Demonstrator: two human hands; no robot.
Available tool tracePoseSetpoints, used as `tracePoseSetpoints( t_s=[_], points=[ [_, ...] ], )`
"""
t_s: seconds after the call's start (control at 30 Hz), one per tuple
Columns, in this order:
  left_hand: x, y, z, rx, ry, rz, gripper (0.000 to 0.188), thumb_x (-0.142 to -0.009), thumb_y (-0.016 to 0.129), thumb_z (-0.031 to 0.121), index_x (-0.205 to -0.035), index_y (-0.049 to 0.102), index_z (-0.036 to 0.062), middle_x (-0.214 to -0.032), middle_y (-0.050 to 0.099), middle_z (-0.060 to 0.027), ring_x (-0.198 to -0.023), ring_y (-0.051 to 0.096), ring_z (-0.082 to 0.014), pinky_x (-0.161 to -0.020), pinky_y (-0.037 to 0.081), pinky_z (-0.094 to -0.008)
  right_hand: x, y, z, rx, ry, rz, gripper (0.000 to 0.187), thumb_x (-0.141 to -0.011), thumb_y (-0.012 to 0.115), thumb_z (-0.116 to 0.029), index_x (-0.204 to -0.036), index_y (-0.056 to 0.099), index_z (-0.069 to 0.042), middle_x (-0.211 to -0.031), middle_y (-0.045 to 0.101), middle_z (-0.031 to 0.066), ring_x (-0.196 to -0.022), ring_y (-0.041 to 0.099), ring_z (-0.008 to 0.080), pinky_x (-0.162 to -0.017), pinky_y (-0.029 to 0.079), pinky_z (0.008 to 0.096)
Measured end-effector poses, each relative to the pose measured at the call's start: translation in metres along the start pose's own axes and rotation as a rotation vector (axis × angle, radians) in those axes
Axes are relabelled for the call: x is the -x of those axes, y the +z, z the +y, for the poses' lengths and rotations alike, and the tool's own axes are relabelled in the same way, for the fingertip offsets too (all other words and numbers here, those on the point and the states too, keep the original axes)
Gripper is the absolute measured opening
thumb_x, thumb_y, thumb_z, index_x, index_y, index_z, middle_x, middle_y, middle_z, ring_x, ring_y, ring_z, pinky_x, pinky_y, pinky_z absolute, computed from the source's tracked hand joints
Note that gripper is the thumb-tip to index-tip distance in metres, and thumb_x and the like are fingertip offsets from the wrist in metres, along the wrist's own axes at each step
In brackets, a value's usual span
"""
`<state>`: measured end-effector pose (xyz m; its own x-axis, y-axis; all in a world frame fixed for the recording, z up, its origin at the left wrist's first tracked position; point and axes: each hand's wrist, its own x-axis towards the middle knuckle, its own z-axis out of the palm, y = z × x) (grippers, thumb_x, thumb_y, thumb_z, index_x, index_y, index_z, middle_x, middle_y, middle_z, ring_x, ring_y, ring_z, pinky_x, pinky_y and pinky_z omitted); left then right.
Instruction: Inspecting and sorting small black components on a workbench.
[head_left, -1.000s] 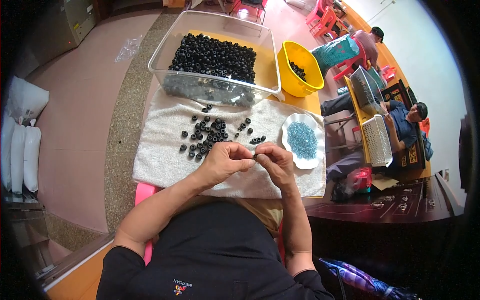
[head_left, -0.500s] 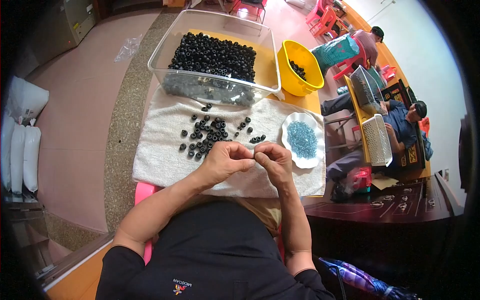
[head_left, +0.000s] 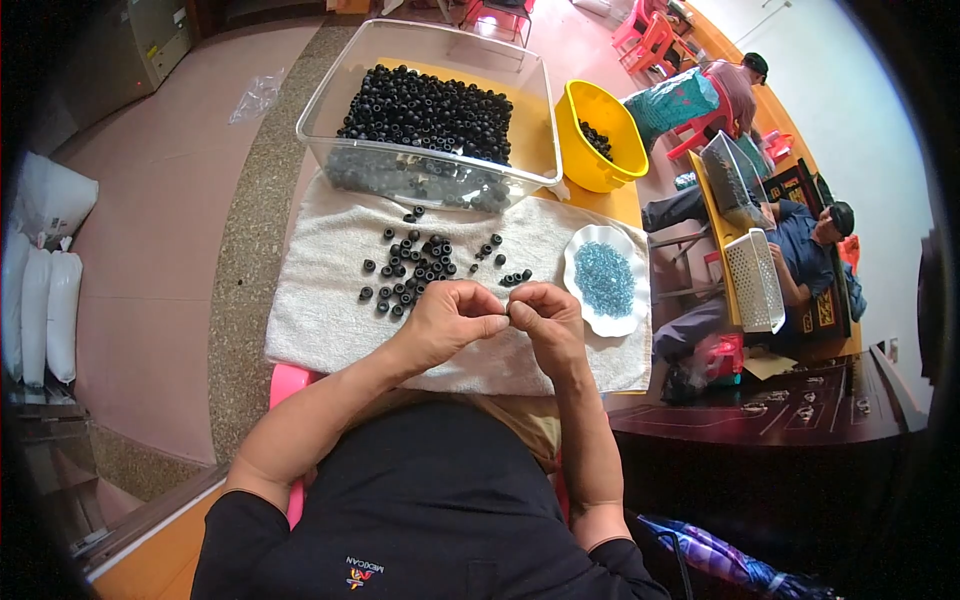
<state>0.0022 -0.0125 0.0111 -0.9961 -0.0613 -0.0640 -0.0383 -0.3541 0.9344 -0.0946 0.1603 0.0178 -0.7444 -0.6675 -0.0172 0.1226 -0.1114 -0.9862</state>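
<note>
My left hand (head_left: 447,322) and my right hand (head_left: 550,322) meet above a white towel (head_left: 330,335). Thumb and fingers of each are pinched together, and the fingertips almost touch. A tiny dark piece shows between them, too covered to name. Just beyond my left hand lies a loose group of small black ring-shaped caps (head_left: 420,262), each with a hole. Several more black pieces (head_left: 515,278) lie close to my right fingertips. To the right, a white scalloped dish (head_left: 573,250) holds many small clear-blue bits (head_left: 606,282).
Behind the towel stands a large clear plastic bin (head_left: 430,165) with a heap of black caps (head_left: 425,110). Beside it is a yellow tub (head_left: 628,145) with more inside. At right, another person (head_left: 800,250) sits by a white perforated basket (head_left: 755,280). A pink chair edge (head_left: 287,385) shows near my left arm.
My fingers have shifted very slightly, still pinched together at the same spot. Everything on the towel lies as before.
</note>
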Motion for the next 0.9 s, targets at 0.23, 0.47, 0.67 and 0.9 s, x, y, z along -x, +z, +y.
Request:
tracePoseSetpoints(
  t_s=[0.23,0.47,0.67,0.9],
  points=[
    [0.0009,0.0019,0.0023,-0.119,0.031,0.046,0.012,-0.084,0.074,0.007,-0.093,0.068,0.0015,-0.084,0.066,0.0014,-0.074,0.059,-0.0036,-0.065,0.049,-0.0195,-0.0003,0.0006,0.0032,-0.093,0.066,0.045,0.013,-0.084,0.073,-0.004,-0.096,0.067,-0.003,-0.085,0.066,0.0005,-0.076,0.060,0.0074,-0.070,0.050,0.0214],
    [0.0009,0.0024,0.0012,-0.211,0.070,0.080,0.010,-0.085,0.074,0.007,-0.091,0.068,0.0015,-0.081,0.065,0.0022,-0.073,0.057,-0.0029,-0.064,0.048,-0.0192,-0.0006,0.0003,0.0064,-0.150,0.052,0.062,0.015,-0.082,0.076,-0.006,-0.095,0.067,-0.003,-0.085,0.068,0.0025,-0.076,0.062,0.0094,-0.070,0.051,0.0231],
    [0.0031,0.0047,0.0056,-0.258,0.077,0.096,0.010,-0.085,0.073,0.008,-0.090,0.068,0.0010,-0.080,0.066,0.0021,-0.072,0.057,-0.0029,-0.062,0.048,-0.0199,-0.0011,-0.0023,0.0052,-0.122,0.077,0.060,0.014,-0.083,0.075,-0.005,-0.095,0.067,-0.003,-0.085,0.068,0.0032,-0.076,0.063,0.0099,-0.071,0.052,0.0239],
    [0.0038,0.0056,0.0019,-0.342,0.126,0.117,0.012,-0.085,0.073,0.008,-0.093,0.069,-0.0001,-0.082,0.068,0.0008,-0.073,0.058,-0.0035,-0.064,0.049,-0.0206,-0.0027,-0.0063,0.0042,-0.191,0.124,0.018,0.010,-0.085,0.071,-0.003,-0.094,0.067,-0.002,-0.085,0.069,0.0040,-0.075,0.064,0.0102,-0.071,0.053,0.0241]
  ],
)
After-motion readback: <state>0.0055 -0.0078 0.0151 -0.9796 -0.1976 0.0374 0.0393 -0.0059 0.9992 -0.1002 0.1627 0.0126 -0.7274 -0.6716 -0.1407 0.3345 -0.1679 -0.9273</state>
